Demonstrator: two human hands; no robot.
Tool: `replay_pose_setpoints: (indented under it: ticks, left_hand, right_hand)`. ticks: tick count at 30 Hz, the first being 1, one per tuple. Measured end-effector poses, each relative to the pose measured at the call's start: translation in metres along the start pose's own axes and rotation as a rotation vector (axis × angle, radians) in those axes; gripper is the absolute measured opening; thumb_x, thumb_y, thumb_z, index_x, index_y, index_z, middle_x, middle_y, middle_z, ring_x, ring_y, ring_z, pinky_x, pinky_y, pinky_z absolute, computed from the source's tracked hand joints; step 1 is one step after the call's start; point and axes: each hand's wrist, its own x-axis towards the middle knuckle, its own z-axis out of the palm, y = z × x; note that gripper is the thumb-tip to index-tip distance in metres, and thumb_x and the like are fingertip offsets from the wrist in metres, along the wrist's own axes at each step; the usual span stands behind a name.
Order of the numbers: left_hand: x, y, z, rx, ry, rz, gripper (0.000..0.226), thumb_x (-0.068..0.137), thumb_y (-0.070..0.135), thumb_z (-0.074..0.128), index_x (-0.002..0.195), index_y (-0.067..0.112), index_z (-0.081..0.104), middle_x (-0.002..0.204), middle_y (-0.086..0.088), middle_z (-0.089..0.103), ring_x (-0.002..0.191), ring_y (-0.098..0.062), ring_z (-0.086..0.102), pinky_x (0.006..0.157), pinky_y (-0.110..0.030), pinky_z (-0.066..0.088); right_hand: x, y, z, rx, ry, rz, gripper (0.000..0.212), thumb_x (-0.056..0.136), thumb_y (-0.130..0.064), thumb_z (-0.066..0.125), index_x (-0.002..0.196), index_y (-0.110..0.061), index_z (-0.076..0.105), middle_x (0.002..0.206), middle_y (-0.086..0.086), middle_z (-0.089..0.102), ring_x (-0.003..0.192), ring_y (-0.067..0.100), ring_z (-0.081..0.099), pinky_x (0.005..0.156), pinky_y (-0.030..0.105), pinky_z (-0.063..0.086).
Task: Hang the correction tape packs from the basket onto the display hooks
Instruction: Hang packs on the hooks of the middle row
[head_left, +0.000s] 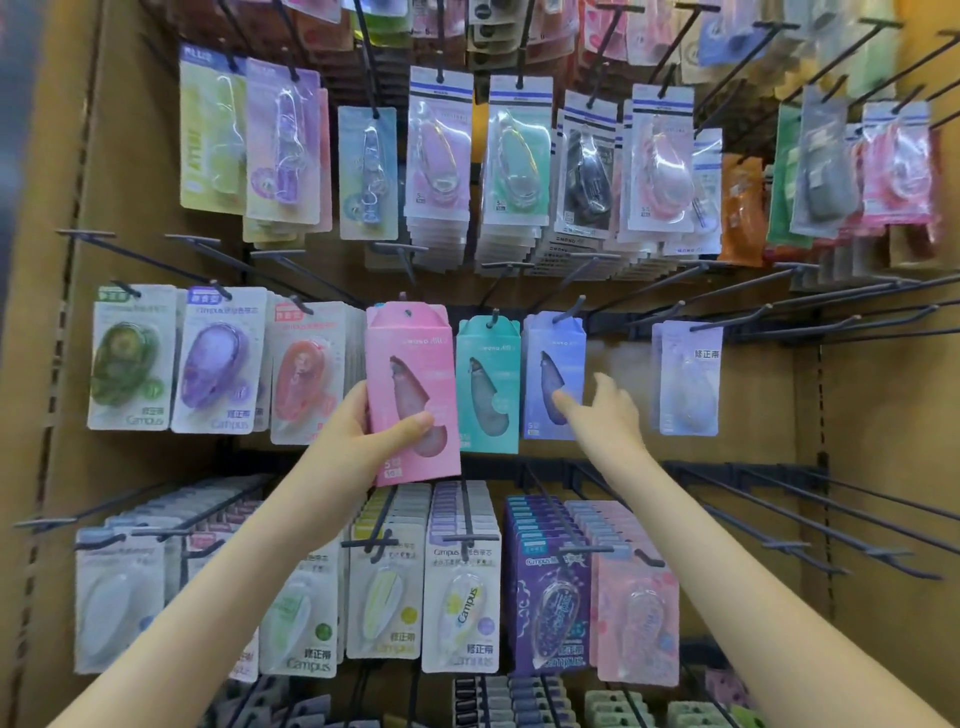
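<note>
Backboard (857, 415) behind: left hand (363, 431) grips pink pack (410, 374), lettering blurred.

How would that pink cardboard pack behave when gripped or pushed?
Probably stiff: the pink cardboard pack looks flat though the left hand grips only its lower half. Likely light: one hand carries it. Hung by its hole, it may swing.

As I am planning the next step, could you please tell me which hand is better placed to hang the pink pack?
Left. The left hand grips the pink pack, its hole level with the neighbouring hooks. The right hand reaches empty toward the blue pack.
</note>
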Motion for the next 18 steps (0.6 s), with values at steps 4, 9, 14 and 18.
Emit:
replay_pose_setpoints:
  ticks: [4,9,14,18]
  left_hand:
    - [0.004,0.001,0.001,0.045,-0.059,-0.018,0.062,0.071,0.029,0.073,0.128,0.023,0.052,0.117,-0.004,0.070,0.104,-0.023,0.069,0.087,-0.042,0.056]
    - [0.011,0.008,0.022,0.072,-0.271,-0.010,0.055,0.078,0.025,0.070,0.130,0.026,0.051,0.116,0.000,0.071,0.106,-0.019,0.068,0.087,-0.035,0.056]
    - [0.023,0.008,0.032,0.202,-0.248,-0.016,0.055,0.079,0.052,0.070,0.124,0.026,0.052,0.114,0.000,0.070,0.104,-0.017,0.068,0.093,-0.043,0.054]
    - [0.032,-0.002,0.039,0.633,0.003,0.078,0.035,0.094,0.053,0.047,0.121,0.031,0.048,0.118,0.007,0.057,0.101,-0.007,0.058,0.071,-0.021,0.052]
  right_hand:
    - [-0.037,-0.025,-0.014,0.263,0.107,-0.301,0.040,0.093,-0.037,0.060,0.126,-0.022,0.041,0.117,0.002,0.053,0.103,0.011,0.053,0.082,0.026,0.049]
    - [-0.068,-0.053,-0.015,0.536,-0.433,-0.314,0.031,0.093,-0.038,0.058,0.122,-0.026,0.053,0.112,-0.003,0.065,0.104,0.010,0.063,0.084,0.025,0.053]
    - [-0.061,-0.054,-0.023,0.753,-0.360,-0.261,0.018,0.093,-0.024,0.060,0.111,-0.022,0.063,0.105,-0.002,0.072,0.097,0.014,0.069,0.079,0.027,0.058]
    - [-0.048,-0.037,-0.034,0.713,-0.229,-0.194,0.016,0.093,-0.030,0.060,0.109,-0.028,0.059,0.106,-0.005,0.070,0.098,0.013,0.068,0.072,0.027,0.057]
